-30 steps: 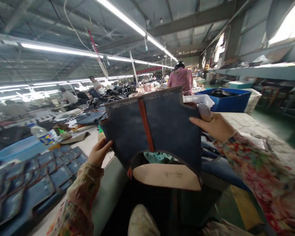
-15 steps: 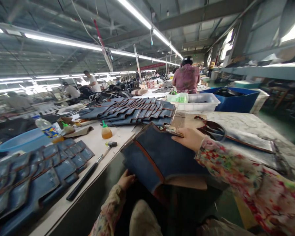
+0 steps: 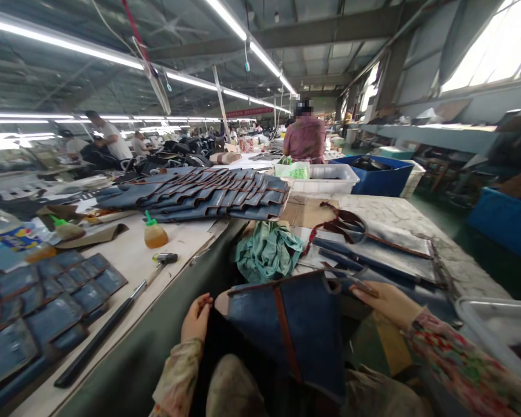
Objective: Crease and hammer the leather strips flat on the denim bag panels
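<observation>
A dark blue leather-like panel (image 3: 310, 324) with a brown strip down its middle lies slanted over my lap. My left hand (image 3: 197, 318) is beside the panel's left corner, its fingertips pinched together; what they hold, if anything, is too small to make out. Black cloth (image 3: 219, 347) hangs just below that hand. To the right of the panel and apart from it, my right hand (image 3: 388, 302) grips a slim pen-like tool (image 3: 364, 286), whose kind I cannot make out. A crumpled teal cloth (image 3: 269, 252) sits on the table beyond the panel.
Overlapping blue pieces (image 3: 208, 191) lie across the table behind, with more at left (image 3: 47, 301). A black-handled hammer (image 3: 113, 324) and a glue bottle (image 3: 155, 231) rest on the white tabletop. White bins (image 3: 325, 178) and a blue bin (image 3: 377, 174) stand farther back; a co-worker (image 3: 304, 139) sits beyond.
My right hand has left the panel's upper edge, moving right and down with the slim tool. The panel has turned and dropped, uncovering the teal cloth. My view has swung right.
</observation>
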